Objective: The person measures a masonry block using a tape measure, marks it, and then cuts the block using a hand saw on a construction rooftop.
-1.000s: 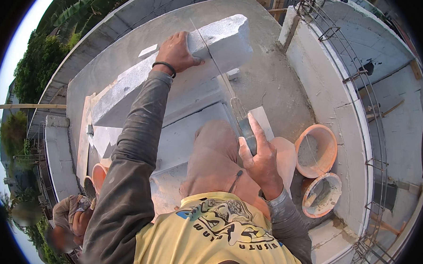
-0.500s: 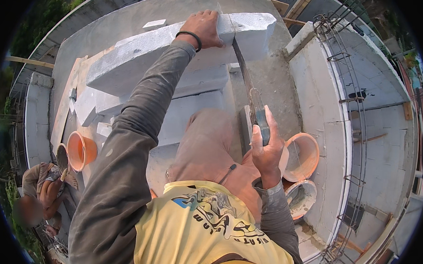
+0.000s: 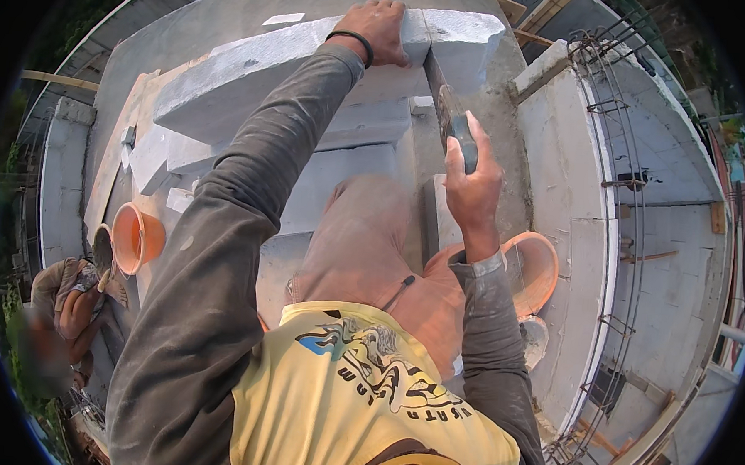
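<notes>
A long white lightweight concrete block lies crosswise in front of me, raised on other pale blocks. My left hand grips its top near the right end, fingers over the far edge. Just right of that hand, a hand saw sits in a narrow cut that runs across the block's top. The fingers of my right hand are wrapped round the saw's dark handle, close to the block's near face. The far part of the blade is hidden by the block.
Left stands an orange bucket, with another person crouching beyond it. Another orange bucket and a whitish pail are by my right arm. A pale block wall and a steel rebar cage run along the right.
My right hand has pushed the saw forward, away from me, so less blade shows on the near side. The left hand stays on the block. The view has shifted slightly.
</notes>
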Demonstrator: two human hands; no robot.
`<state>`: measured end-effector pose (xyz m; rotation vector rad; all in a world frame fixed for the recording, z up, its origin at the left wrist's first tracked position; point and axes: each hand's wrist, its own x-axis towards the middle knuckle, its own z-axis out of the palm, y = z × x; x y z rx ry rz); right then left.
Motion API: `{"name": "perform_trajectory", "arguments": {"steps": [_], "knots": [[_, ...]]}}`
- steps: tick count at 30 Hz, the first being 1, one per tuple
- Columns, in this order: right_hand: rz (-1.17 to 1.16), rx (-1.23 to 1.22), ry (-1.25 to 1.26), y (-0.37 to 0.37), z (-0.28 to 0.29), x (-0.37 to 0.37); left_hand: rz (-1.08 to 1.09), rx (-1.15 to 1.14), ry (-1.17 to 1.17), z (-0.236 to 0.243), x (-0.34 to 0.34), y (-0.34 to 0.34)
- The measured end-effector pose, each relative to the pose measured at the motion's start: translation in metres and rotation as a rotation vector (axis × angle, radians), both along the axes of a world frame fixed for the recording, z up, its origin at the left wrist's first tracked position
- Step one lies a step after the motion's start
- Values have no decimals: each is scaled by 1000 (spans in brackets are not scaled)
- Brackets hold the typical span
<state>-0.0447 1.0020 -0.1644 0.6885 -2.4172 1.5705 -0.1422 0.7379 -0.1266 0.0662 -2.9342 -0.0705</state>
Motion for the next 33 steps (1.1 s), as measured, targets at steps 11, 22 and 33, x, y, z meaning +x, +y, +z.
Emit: {"name": "perform_trajectory", "arguments": {"steps": [11, 22, 33], "knots": [[29, 1, 84, 48, -13, 63, 26, 9, -65, 8, 8, -1], [20, 12, -82, 51, 10, 90, 27, 23, -96, 4, 12, -7], [-39, 61, -128, -2, -16, 14, -38, 75, -66, 13, 1, 1]]}}
